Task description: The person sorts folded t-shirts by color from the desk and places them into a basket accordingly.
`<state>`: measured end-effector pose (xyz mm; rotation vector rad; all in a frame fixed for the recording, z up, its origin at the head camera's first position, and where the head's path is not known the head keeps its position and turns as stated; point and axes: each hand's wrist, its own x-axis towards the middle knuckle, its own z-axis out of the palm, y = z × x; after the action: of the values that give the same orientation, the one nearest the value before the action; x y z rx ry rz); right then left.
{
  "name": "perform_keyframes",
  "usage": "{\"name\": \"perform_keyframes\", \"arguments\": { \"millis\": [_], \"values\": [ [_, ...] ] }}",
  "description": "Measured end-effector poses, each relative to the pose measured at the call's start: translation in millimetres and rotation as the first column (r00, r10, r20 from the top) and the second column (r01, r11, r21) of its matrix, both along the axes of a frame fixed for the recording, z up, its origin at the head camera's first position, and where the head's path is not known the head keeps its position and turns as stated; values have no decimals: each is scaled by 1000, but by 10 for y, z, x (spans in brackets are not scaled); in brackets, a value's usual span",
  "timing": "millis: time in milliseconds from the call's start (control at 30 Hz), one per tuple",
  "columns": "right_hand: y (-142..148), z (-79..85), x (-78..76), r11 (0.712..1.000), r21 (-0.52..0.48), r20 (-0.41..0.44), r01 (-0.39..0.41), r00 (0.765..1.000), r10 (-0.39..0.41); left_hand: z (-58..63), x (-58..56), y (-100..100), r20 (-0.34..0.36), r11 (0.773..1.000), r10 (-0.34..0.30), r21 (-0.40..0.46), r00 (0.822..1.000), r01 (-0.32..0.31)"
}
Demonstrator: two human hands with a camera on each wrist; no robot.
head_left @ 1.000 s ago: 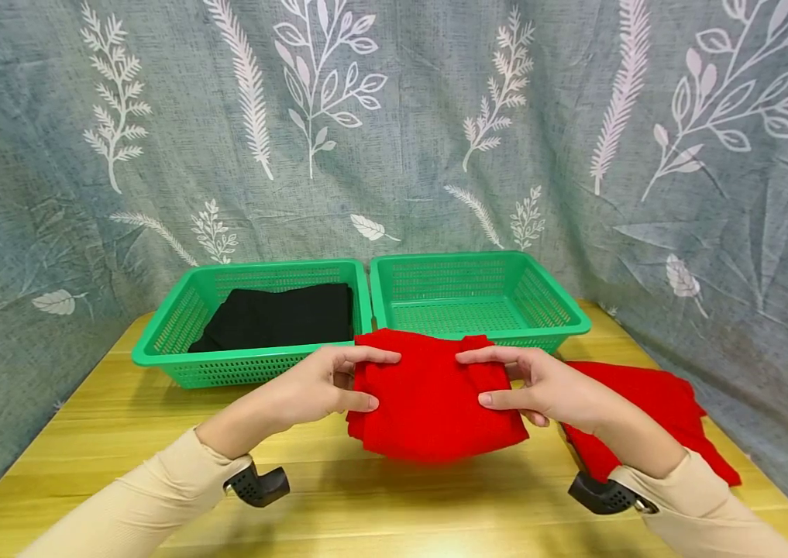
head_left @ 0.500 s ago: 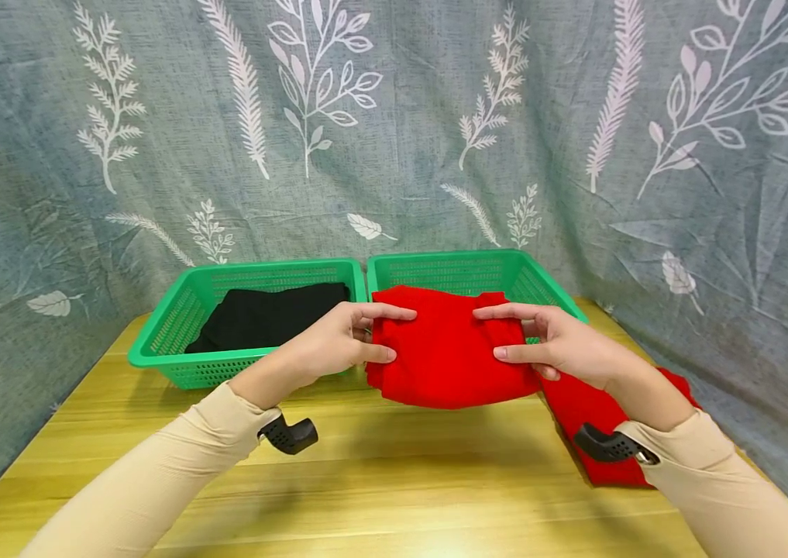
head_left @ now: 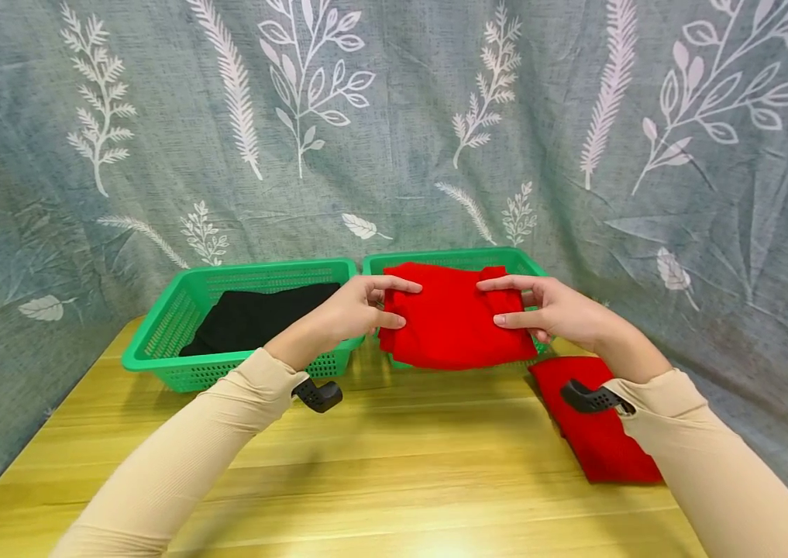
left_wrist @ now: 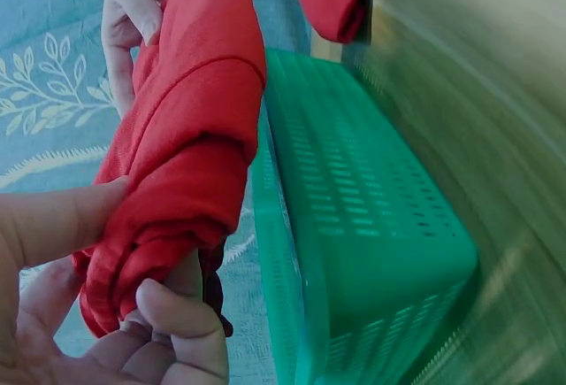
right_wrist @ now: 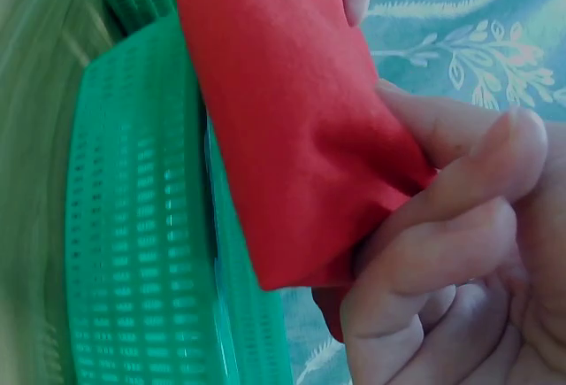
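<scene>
A folded red cloth (head_left: 452, 322) is held up between both hands, in front of and over the near side of the right green basket (head_left: 449, 258). My left hand (head_left: 359, 310) pinches its left end, thumb and index finger on the near face. At the right end my right hand (head_left: 554, 314) grips it the same way. Rolled layers of the red cloth (left_wrist: 190, 128) show in the left wrist view, with the left hand's fingers curled under them. In the right wrist view, the right hand (right_wrist: 442, 252) squeezes a creased corner.
Left of it, another green basket (head_left: 170, 333) holds folded black cloth (head_left: 247, 318). A second red cloth (head_left: 599, 430) lies on the wooden table (head_left: 394, 480) at the right, partly under my right forearm. A leaf-patterned curtain (head_left: 394, 139) hangs behind the baskets.
Both hands have lifted the folded red cloth away from me, from above the table in front of the baskets to the right basket's near side. Their hold looks the same.
</scene>
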<state>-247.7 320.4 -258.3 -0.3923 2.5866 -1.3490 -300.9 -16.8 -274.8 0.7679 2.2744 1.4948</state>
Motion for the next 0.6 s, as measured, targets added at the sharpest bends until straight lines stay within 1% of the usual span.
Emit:
{"name": "perform_keyframes", "arguments": {
  "millis": [133, 300, 500, 600],
  "values": [
    [41, -11, -110, 1000, 1, 5, 18, 1000, -18, -19, -105, 80, 33, 1000, 27, 9, 999, -27],
    [77, -48, -235, 1000, 16, 0, 24, 1000, -24, -59, -205, 152, 61, 998, 45, 30, 997, -47],
    [138, -88, -371, 999, -13, 17, 35, 999, -35, -101, -317, 254, 29, 998, 53, 27, 998, -53],
    [163, -101, -441, 999, -24, 17, 39, 999, -39, -94, -368, 292, 38, 997, 63, 49, 997, -65]
  ]
}}
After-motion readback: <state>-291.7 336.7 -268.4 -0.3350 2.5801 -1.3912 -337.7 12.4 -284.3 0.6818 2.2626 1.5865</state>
